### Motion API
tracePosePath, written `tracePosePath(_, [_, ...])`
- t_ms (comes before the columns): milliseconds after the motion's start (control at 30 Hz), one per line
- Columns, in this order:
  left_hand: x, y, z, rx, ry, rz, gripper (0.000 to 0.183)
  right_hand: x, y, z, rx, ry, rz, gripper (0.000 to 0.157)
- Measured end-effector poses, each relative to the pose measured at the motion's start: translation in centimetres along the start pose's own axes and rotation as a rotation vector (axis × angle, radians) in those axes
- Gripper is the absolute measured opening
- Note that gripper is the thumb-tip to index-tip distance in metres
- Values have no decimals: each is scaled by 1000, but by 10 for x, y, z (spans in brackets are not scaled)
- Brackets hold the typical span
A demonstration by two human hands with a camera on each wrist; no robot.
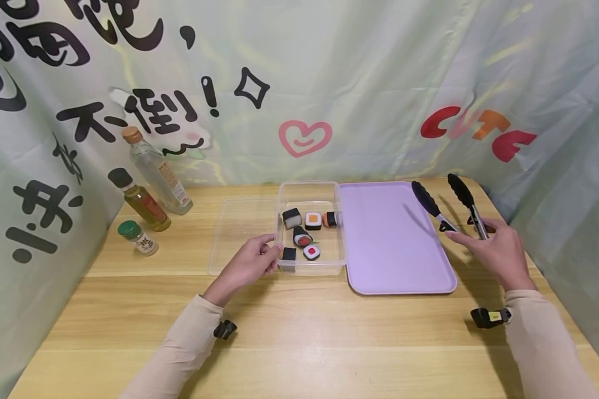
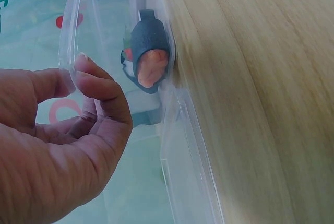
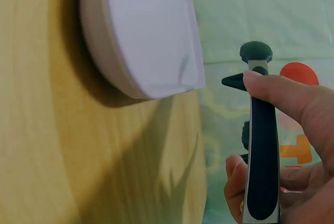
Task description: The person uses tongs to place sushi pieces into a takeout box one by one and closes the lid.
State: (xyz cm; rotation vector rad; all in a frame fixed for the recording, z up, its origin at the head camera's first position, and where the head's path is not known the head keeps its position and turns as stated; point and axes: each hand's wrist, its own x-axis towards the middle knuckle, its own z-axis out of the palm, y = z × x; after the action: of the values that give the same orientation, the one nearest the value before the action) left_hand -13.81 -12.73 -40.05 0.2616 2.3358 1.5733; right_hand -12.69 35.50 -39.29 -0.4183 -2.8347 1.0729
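Note:
My left hand (image 1: pixel 252 257) pinches the left rim of a clear plastic container (image 1: pixel 311 266) between thumb and fingers. Inside lie several sushi pieces, among them a white roll with an orange centre (image 1: pixel 313 220), a smaller roll with a red centre (image 1: pixel 311 252) and a dark-wrapped cone (image 1: pixel 301 237). The left wrist view shows an orange-topped piece with a dark band (image 2: pixel 151 67) through the container wall. My right hand (image 1: pixel 501 252) grips metal tongs with black tips (image 1: pixel 426 198), held spread apart over the right edge of a purple tray (image 1: pixel 394 238).
A clear lid (image 1: pixel 239 221) lies left of the container, and the tray adjoins it on the right. At the back left stand a green-capped shaker (image 1: pixel 145 243), an oil bottle (image 1: pixel 147 208) and a taller clear bottle (image 1: pixel 155 166). A printed cloth (image 1: pixel 369 100) encloses the table.

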Motion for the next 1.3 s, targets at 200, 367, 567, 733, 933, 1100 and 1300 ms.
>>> tracePosePath(200, [0,1,0,-6,1,-6,43,1,6,5,-1,41,26,99])
tracePosePath(367, [0,1,0,-7,1,-9,44,4,13,9,-13,85,46,69])
tracePosePath(567, [0,1,0,-4,-1,2,40,7,18,13,14,88,91,63])
tracePosePath(733, [0,2,0,-3,0,1,41,10,21,17,-6,84,107,64])
tracePosePath(933, [-1,3,0,-7,-5,-2,43,12,25,21,2,91,116,60])
tracePosePath(1100, [0,2,-1,-6,-9,-1,43,12,27,22,16,93,121,59])
tracePosePath(1300, [0,2,0,-3,-8,-3,43,12,27,23,18,101,122,61])
